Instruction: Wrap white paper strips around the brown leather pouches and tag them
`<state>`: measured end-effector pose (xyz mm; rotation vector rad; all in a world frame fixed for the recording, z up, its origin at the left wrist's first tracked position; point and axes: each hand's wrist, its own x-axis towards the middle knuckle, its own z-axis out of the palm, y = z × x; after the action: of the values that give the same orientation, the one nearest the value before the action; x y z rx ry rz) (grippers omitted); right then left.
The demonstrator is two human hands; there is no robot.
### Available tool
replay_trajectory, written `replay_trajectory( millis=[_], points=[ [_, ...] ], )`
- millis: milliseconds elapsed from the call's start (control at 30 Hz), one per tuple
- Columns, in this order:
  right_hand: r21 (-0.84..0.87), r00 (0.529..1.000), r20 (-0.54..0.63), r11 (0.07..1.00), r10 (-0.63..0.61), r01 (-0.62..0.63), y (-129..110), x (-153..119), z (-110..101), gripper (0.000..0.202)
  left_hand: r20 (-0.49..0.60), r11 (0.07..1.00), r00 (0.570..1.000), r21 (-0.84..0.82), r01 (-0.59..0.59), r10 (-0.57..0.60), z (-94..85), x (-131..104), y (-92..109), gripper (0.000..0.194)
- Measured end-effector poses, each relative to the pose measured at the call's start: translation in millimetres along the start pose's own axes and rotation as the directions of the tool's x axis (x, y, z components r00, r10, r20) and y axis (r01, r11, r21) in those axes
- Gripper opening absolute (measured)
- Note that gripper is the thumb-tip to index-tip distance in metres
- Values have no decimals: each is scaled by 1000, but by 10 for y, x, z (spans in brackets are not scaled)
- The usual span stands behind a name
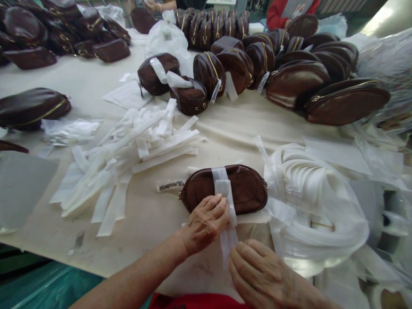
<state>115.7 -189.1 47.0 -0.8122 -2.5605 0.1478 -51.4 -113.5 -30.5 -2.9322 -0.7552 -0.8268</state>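
A small dark brown leather pouch (247, 189) lies in front of me on the table. A translucent white plastic strip (223, 191) runs over its middle and down past its near edge. My left hand (207, 223) has its fingers pressed together on the strip, against the pouch's near side. Lower down, my right hand (257, 272) is closed at the strip's loose end; its fingertips are partly hidden. Metal rings show at the pouch's two ends.
Loose white strips (128, 154) lie heaped to the left. On the right sits a big coil of white plastic (315, 206). Several finished-looking brown bags (296, 83) stand behind, with more piled at far left (64, 34). Another person's red sleeve (275, 13) shows at the back.
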Motion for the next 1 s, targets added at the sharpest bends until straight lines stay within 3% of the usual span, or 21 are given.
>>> replay_trajectory(
  millis=[167,300,433,633,867,1000],
  points=[
    [61,998,-38,997,58,-56,338,117,-71,36,55,999,998,-21,-34,35,-19,-23,-27,24],
    [165,981,-129,978,146,-124,710,211,77,30,104,988,994,-154,-1,17,-74,-41,-69,29],
    [248,965,-166,955,205,-160,908,279,256,25,164,955,985,-295,1,49,-107,-44,-113,33],
    [286,949,-111,924,295,-253,990,284,415,20,127,907,992,-420,43,12,-89,-45,-160,30],
    [227,914,-130,909,384,-350,949,294,494,20,30,904,1000,-427,10,3,-60,-39,-167,12],
    [181,895,-157,903,417,-389,922,312,520,21,-19,910,1000,-415,14,-24,-60,-25,-149,11]
  ],
)
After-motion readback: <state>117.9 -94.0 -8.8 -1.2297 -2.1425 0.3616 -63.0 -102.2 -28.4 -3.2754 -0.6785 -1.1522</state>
